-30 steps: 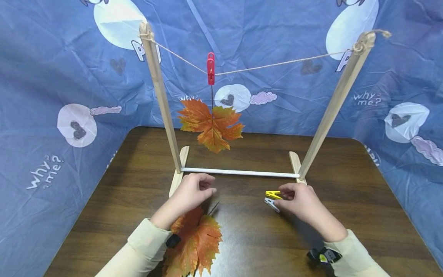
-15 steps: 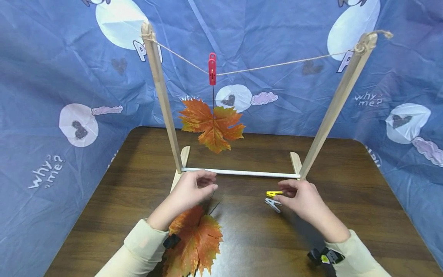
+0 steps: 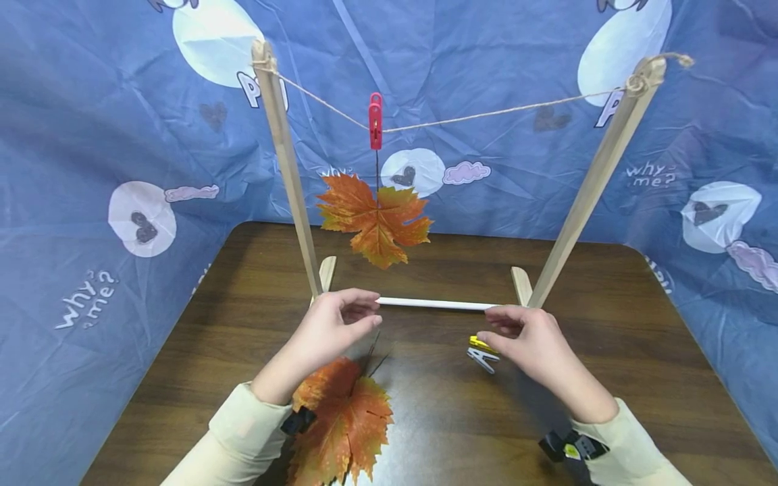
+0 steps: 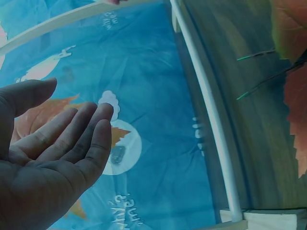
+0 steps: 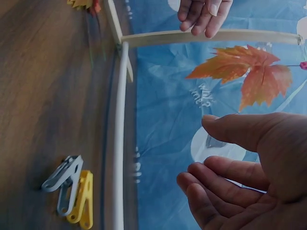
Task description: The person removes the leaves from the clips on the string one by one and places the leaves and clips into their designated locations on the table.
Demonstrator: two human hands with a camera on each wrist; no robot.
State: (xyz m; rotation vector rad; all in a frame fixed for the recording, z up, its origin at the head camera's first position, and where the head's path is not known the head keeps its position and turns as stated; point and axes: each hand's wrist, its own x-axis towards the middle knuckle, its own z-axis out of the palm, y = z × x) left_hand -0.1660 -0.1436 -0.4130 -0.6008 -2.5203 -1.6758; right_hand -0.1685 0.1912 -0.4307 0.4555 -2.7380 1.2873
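My left hand (image 3: pixel 322 331) hovers by the foot of the left post, fingers loosely bent and holding nothing. Behind its wrist, orange artificial maple leaves (image 3: pixel 349 428) lie on the table, partly covered by my forearm; their dark stems point forward. My right hand (image 3: pixel 529 341) is likewise empty, thumb and fingers apart. It overlaps a yellow clothespin (image 3: pixel 479 344) in the head view, beside a grey clothespin (image 3: pixel 483 360); both lie on the table. Farther off, an orange leaf (image 3: pixel 378 226) hangs by its stem from a red clothespin (image 3: pixel 375 121) clipped on a twine line (image 3: pixel 468 120).
The twine runs between a left wooden post (image 3: pixel 283 148) and a right wooden post (image 3: pixel 598 182), both on wooden feet. A white rod (image 3: pixel 434 304) joins them low down, just beyond my hands. Blue printed cloth (image 3: pixel 474 61) hangs behind the brown table (image 3: pixel 437 418).
Both hands have moved slightly up and forward, toward the white rod in the head view. The clothespins, the leaves on the table and the hanging leaf stay in place.
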